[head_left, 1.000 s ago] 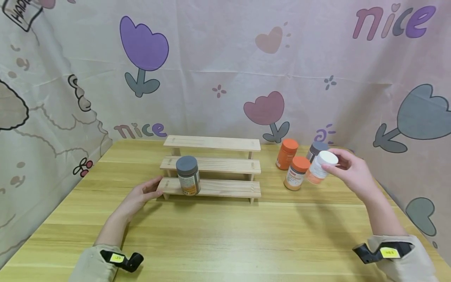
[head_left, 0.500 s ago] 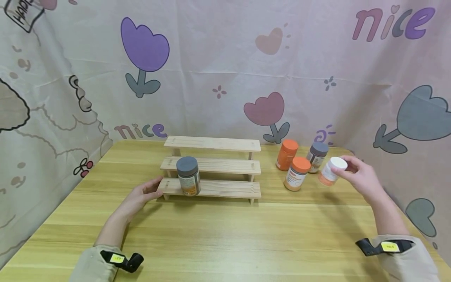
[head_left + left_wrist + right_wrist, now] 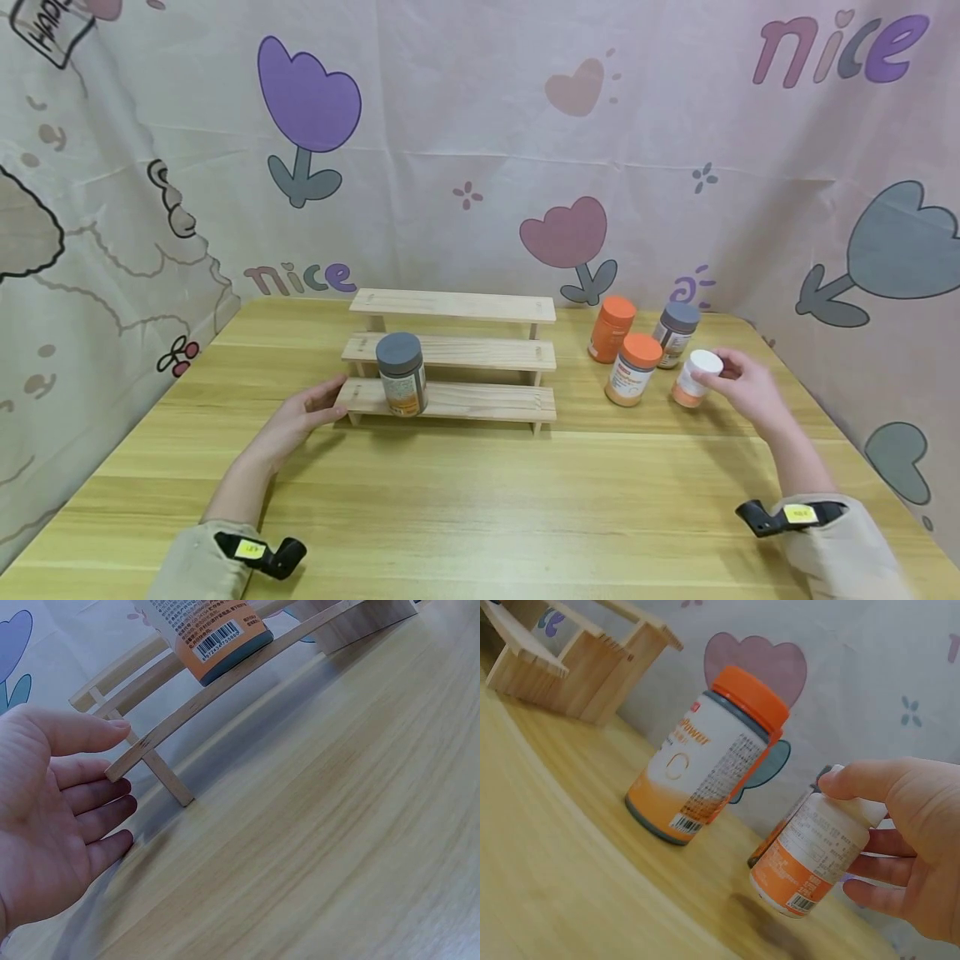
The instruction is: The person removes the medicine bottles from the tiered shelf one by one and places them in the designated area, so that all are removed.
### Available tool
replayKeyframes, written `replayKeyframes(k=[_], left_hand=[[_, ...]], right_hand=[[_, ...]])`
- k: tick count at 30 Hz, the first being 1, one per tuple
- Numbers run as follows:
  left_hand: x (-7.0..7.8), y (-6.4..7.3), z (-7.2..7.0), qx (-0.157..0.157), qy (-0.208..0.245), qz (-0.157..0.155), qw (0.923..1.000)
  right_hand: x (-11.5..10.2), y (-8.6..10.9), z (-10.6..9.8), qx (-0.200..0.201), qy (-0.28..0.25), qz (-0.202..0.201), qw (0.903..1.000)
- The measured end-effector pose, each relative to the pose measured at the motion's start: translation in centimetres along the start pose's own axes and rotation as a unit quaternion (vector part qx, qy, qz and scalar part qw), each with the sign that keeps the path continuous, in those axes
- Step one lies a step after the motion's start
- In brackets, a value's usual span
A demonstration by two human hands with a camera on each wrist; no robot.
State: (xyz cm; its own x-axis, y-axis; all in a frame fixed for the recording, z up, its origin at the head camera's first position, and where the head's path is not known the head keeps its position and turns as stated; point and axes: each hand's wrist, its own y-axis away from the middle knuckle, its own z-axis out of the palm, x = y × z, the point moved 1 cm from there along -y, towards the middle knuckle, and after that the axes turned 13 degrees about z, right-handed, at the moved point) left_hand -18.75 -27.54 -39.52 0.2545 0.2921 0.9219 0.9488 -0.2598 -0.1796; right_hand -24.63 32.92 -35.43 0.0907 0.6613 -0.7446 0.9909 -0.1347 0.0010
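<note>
My right hand [image 3: 746, 387] pinches a small white-capped pill bottle [image 3: 693, 382] by its top, thumb on the near side and fingers behind. In the right wrist view this bottle [image 3: 810, 851] has a white and orange label, and a shadow lies below its base. My left hand [image 3: 303, 417] rests at the left end of a three-tier wooden shelf [image 3: 480, 402]. In the left wrist view its thumb and loosely extended fingers [image 3: 105, 817] lie about the end of the lowest plank. A grey-capped supplement bottle [image 3: 401, 375] stands on that lowest tier, toward the left.
Left of the pill bottle stands an orange-capped jar [image 3: 632, 372] with a white label. Behind it are an all-orange bottle [image 3: 611, 331] and another grey-capped bottle [image 3: 675, 337]. A printed cloth [image 3: 450, 108] hangs behind the wooden table [image 3: 465, 508].
My right hand first carried the pill bottle right, away from the orange-capped jar, then lowered it toward the table and slightly back left. The left hand and shelf stayed put.
</note>
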Motion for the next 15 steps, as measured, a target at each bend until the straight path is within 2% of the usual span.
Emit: replayKeyframes(k=[15], left_hand=[[-0.26,-0.05,-0.1,-0.002,0.008,0.003,1.0]], right_hand=[[0.43,-0.28,0.87,-0.01,0.0,0.021,0.9997]])
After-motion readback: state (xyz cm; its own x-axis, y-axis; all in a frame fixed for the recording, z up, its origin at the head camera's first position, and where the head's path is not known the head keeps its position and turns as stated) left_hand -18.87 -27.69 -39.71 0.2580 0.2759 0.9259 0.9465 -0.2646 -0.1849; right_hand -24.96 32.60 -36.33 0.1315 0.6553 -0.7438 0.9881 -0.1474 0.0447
